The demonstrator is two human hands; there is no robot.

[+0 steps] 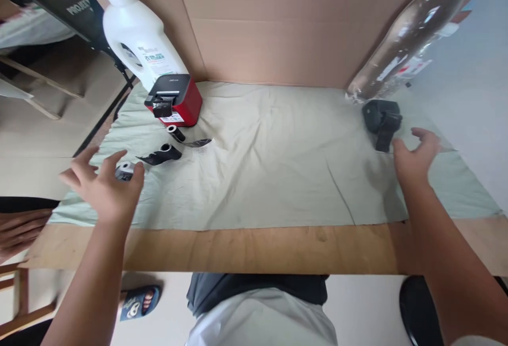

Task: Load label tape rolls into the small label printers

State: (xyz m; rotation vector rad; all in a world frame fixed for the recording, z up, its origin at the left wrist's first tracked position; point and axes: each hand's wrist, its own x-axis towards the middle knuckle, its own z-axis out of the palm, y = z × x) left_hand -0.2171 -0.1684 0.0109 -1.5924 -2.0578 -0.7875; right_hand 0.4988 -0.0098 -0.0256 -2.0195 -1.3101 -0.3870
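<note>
My left hand hovers over the left end of the cloth, fingers spread, holding nothing; a small white-cored roll shows behind its fingers. Two more dark rolls, one larger and one smaller, lie with loose strips unrolled. Behind them stands a red and black box-shaped device with a black strip at its front. At the right, my right hand has thumb and fingers apart, nothing between them, just beside a small black device with a dark strip hanging from it.
A pale green cloth covers the wooden table. A white bottle stands at the back left, a clear plastic bottle leans at the back right, against a cardboard panel. Another person's hand rests at the far left.
</note>
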